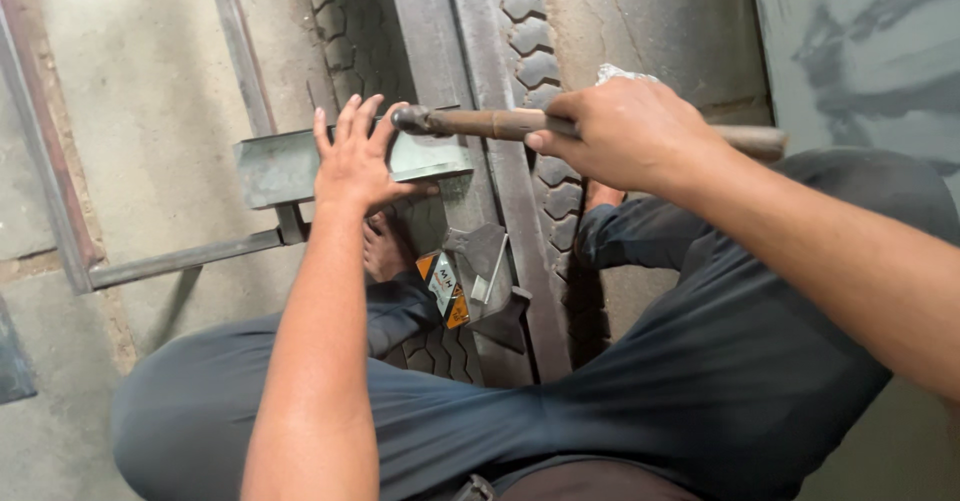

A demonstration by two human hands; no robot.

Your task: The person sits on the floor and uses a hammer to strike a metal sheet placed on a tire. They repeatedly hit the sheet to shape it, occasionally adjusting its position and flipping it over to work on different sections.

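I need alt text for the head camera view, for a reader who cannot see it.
Seen from above, a crouching person's right hand grips a wooden-handled hammer over a small metal plate, which the left hand presses flat on a metal frame. A tyre and long metal bars lie beneath on the concrete floor.

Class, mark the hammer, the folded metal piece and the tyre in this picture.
hammer (490, 123), head view, on its wooden handle.
folded metal piece (275, 166), head view, on its flat face.
tyre (535, 36), head view, on its tread blocks.
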